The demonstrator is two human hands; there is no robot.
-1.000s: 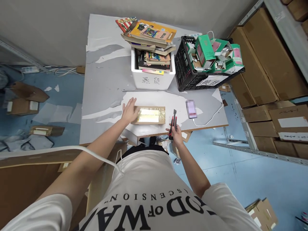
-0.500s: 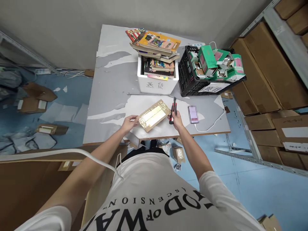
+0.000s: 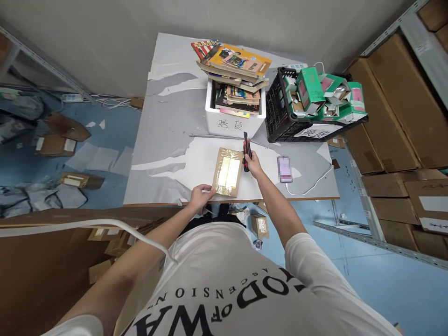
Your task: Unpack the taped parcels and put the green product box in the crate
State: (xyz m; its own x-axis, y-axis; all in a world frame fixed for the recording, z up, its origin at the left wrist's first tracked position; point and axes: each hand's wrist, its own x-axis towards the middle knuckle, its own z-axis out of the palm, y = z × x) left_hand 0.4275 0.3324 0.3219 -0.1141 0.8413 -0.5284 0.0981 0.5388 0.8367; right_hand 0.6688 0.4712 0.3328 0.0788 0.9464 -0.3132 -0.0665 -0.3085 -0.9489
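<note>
A flat cardboard parcel (image 3: 227, 173), wrapped in shiny clear tape with a white label, lies near the table's front edge, its long side pointing away from me. My left hand (image 3: 202, 195) pinches its near left corner. In my right hand (image 3: 252, 164) is a red and black box cutter (image 3: 247, 151), held upright beside the parcel's right edge with its tip pointing away from me. Whether the blade is out is too small to tell.
Behind the parcel stand a white bin (image 3: 235, 122) piled with books and a black crate (image 3: 287, 133) of green boxes. A phone (image 3: 285, 169) on a white cable lies to the right. A large open carton (image 3: 45, 270) is at my left; shelving with boxes (image 3: 402, 107) stands right.
The parcel has turned from slanted to nearly straight and come closer to the table's front edge. My left hand moved right and nearer with it; the box cutter stays in my right hand.
</note>
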